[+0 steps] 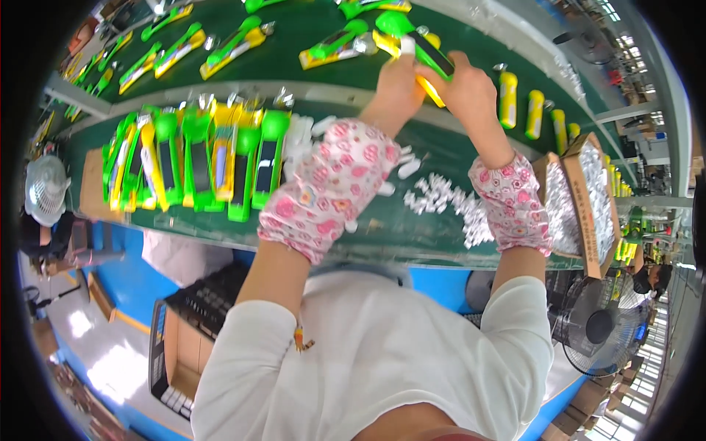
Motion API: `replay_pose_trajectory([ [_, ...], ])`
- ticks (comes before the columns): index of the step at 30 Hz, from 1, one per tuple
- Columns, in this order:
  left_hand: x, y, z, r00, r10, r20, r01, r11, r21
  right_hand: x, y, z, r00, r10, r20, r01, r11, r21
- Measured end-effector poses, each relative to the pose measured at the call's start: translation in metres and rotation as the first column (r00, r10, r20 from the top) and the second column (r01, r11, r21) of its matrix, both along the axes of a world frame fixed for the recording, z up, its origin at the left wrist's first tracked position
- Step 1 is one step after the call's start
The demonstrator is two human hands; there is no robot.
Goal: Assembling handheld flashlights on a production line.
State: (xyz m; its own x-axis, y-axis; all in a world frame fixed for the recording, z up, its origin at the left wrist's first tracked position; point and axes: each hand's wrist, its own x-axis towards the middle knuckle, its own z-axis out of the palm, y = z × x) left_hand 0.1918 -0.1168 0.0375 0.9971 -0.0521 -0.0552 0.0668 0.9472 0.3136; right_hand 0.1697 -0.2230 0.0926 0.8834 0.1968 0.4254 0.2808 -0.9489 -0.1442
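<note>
Over the green conveyor-like surface, both my hands work at a green spoon-shaped piece with a dark handle panel (434, 56). My right hand (471, 87) is closed round the lower end of its handle. My left hand (399, 87) is beside it, fingers bent together, with a small white piece (407, 47) at the fingertips. A yellow tube (431, 91) shows between the hands, partly hidden by my fingers; I cannot tell which hand bears it. Patterned sleeve covers are on both forearms.
Several green and yellow pieces (197, 158) stand packed at the left. More pairs (235, 48) lie on the far surface. Yellow tubes (507, 99) line the right. Small white parts (448, 202) are scattered nearby, beside a cardboard box (581, 209) of silvery parts. A fan (599, 323) stands right.
</note>
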Motion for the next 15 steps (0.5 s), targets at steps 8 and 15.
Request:
replay_pose_trajectory([
  [8, -0.075, 0.116, 0.009, 0.99, -0.049, 0.13, 0.02, 0.976, 0.215, -0.095, 0.005, -0.048, 0.79, 0.587, -0.178, -0.521, 0.795, 0.309],
  [15, -0.127, 0.137, 0.009, 0.997, -0.042, 0.07, 0.027, 0.979, 0.204, -0.144, 0.018, -0.117, 0.813, 0.581, -0.045, -0.582, 0.806, -0.111],
])
